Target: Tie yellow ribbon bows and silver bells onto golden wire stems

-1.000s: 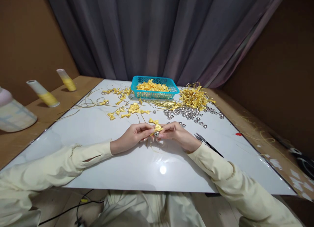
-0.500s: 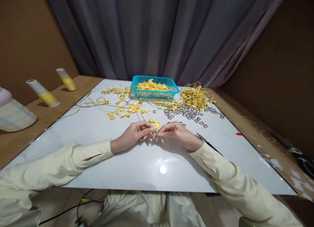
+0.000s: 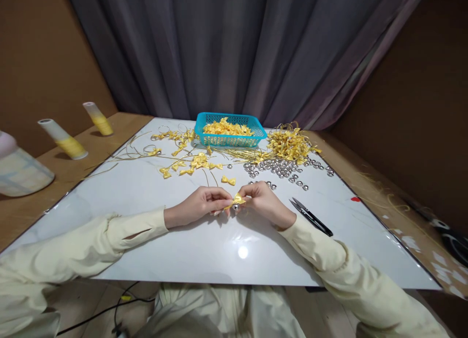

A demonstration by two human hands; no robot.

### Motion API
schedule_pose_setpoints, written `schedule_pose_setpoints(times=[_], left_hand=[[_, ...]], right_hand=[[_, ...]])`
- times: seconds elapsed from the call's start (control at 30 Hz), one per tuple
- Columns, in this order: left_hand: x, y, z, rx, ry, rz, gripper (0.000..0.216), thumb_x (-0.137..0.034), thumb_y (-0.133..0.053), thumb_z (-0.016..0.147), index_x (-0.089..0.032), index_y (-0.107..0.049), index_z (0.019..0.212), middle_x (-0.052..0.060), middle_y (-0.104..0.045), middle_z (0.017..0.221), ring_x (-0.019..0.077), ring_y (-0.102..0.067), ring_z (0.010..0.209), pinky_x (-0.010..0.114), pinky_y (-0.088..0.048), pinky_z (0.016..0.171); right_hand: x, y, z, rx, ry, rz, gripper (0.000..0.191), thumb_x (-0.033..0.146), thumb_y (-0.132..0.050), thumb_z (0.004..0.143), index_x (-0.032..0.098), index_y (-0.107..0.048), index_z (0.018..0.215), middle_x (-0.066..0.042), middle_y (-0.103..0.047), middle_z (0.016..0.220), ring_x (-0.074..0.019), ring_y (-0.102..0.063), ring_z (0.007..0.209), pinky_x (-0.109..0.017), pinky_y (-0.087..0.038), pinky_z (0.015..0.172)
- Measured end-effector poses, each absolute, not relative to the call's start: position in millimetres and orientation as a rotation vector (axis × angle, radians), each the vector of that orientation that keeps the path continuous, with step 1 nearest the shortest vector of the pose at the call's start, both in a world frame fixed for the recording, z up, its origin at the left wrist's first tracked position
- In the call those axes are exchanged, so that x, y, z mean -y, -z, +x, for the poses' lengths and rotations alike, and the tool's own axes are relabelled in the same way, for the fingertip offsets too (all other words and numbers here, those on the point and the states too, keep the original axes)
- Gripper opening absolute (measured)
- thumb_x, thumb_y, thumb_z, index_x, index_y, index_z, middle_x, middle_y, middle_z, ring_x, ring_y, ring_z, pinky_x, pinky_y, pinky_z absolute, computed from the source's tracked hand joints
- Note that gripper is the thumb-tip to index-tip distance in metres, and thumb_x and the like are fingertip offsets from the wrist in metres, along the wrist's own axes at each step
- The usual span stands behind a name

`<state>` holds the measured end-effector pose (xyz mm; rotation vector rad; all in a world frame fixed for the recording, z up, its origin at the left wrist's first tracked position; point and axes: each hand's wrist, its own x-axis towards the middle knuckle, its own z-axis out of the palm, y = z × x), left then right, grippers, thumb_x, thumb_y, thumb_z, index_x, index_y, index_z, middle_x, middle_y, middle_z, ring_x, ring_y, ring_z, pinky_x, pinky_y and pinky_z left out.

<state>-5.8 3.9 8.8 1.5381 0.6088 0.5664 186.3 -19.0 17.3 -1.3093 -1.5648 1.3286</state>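
Both my hands meet above the white table (image 3: 204, 253), a little in front of its middle. Between them is a yellow satin bow (image 3: 238, 199) with a small silver bell-like piece (image 3: 236, 207) under it. My left hand (image 3: 208, 201) pinches the bow's left side with thumb and forefinger. From the other side, my right hand (image 3: 261, 200) grips the bow, its fingertips partly hidden behind it. Another yellow bow (image 3: 228, 180) lies loose just beyond my hands. Two gold cords (image 3: 210, 178) stick out behind my left hand.
A blue basket (image 3: 230, 142) of yellow bows stands at the back. Right of it are a heap of corded bows (image 3: 290, 145) and scattered silver pieces (image 3: 281, 167). Black thread snips (image 3: 312, 217) lie by my right sleeve. Two thread cones (image 3: 69, 144) stand left.
The bow and silver piece have turned and come slightly nearer to me between my fingers. My right forearm has shifted a little, baring more of the snips. The loose bow now shows fully.
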Motion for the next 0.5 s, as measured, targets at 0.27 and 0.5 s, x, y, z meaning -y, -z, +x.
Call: schedule_pose_setpoints(times=[0.27,0.5], left_hand=[[-6.8,-7.0,-8.2,-0.569,-0.524,1.569,0.021,-0.032,-0.060,0.083,-0.012,-0.065,0.085,0.003,-0.063,0.068,0.0089,-0.045,0.056,0.023,-0.035,0.054],[-5.2,-12.0,-2.9,-0.629,-0.594,1.502,0.023,-0.035,-0.056,0.084,-0.012,-0.059,0.086,0.003,-0.062,0.072,0.0119,-0.055,0.064,0.026,-0.042,0.063]], right_hand=[[19.7,-16.4,184.4,1.582,-1.305,-1.333,0.013,0.011,-0.052,0.061,0.014,-0.065,0.056,-0.001,-0.063,0.052,-0.0111,-0.054,0.048,-0.023,-0.044,0.053],[22.7,-23.6,186.7,1.707,-1.071,-1.393,0.015,0.015,-0.056,0.065,0.014,-0.066,0.055,-0.001,-0.064,0.051,-0.0119,-0.055,0.049,-0.023,-0.043,0.054]])
